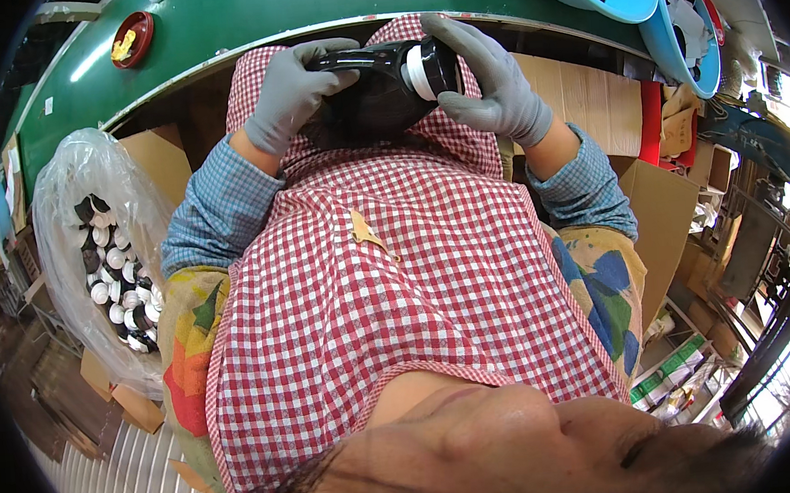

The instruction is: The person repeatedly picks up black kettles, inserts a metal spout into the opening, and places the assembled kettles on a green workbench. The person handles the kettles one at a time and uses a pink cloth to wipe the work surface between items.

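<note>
A glossy black plastic jug (369, 106) lies sideways over my lap, its neck turned to the right. My left hand (288, 94), in a grey glove, is closed around the jug's handle. At the neck sits a black cap (441, 65) with a white ring (418, 73) on the side toward the jug. The grey-gloved fingers of my right hand (499, 97) close on the cap, thumb below and fingers above. Whether the cap is fully seated on the neck cannot be made out. A red-and-white checked apron (397, 274) covers my front.
A green table (214, 16) runs along the far side, with a small red dish (131, 40) on it. Blue basins (621, 2) holding black parts stand at the far right. To my left is a clear plastic bag (58, 206) of black-and-white caps (116, 259); cardboard boxes (577, 101) flank me.
</note>
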Action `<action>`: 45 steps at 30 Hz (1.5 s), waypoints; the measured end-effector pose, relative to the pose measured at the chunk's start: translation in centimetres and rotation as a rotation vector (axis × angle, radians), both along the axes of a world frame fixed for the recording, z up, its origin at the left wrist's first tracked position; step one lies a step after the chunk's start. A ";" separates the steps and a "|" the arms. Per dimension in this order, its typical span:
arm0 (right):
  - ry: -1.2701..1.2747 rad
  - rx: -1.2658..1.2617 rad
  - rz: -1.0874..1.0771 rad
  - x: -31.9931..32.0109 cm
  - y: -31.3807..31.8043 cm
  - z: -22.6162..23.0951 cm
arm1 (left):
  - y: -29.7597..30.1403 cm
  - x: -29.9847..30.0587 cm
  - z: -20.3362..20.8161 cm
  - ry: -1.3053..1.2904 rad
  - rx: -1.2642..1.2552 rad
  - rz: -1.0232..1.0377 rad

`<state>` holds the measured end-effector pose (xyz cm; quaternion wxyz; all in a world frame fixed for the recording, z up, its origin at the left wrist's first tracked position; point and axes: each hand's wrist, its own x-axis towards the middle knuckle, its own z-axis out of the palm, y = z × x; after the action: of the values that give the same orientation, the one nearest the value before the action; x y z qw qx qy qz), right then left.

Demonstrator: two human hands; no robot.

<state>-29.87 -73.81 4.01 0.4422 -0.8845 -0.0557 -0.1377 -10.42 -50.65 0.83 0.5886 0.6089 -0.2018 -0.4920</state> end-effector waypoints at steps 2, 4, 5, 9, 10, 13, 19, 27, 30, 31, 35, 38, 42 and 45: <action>0.032 -0.053 0.048 -0.4 -0.1 0.3 | -0.6 -0.4 0.8 -0.128 0.062 -0.049; 0.026 -0.148 0.108 -0.3 -0.5 0.8 | -1.1 -0.2 0.4 -0.109 0.076 -0.096; 0.004 -0.216 0.144 -0.1 -0.9 1.1 | -1.3 -0.2 -0.1 -0.107 0.056 -0.086; -0.005 -0.357 0.277 0.9 -2.2 1.2 | -1.7 0.2 -1.4 0.008 0.029 -0.099; -0.007 -0.386 0.301 0.9 -2.3 1.1 | -1.9 0.3 -1.7 -0.016 0.050 -0.104; 0.136 -0.319 0.257 0.2 -2.0 0.6 | -2.3 -0.4 -2.0 -0.079 0.095 -0.117; 0.420 -0.352 -0.118 -0.2 -0.2 1.3 | -2.0 -2.0 -2.0 -0.151 0.198 -0.068; -0.068 -0.352 -0.346 -2.2 -0.6 -0.6 | -2.1 -1.6 -1.8 -0.195 0.186 -0.073; 0.535 -0.048 -0.204 -3.8 -0.6 0.3 | -1.8 -1.7 -2.4 -0.182 0.175 -0.069; 0.702 -0.229 -0.179 -3.2 -1.7 0.9 | -1.8 -1.7 -2.5 -0.180 0.166 -0.060; 0.111 -0.389 0.089 -1.7 -0.1 1.2 | -1.6 -2.1 -1.9 -0.113 0.139 -0.007; 0.122 -0.226 0.013 -1.4 0.6 -0.4 | -1.9 -3.4 -0.1 -0.135 0.066 0.080; 0.317 0.580 -0.444 1.6 1.8 -1.2 | -3.4 -2.5 4.1 -1.205 -0.384 0.256; -0.053 0.273 -0.377 6.1 -2.5 -3.8 | -6.1 -0.4 7.0 -1.613 -0.583 0.177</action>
<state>-23.81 -76.33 0.25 0.5225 -0.8074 0.1178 -0.2474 -10.80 -56.74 7.78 0.4346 0.6102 -0.6283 0.2099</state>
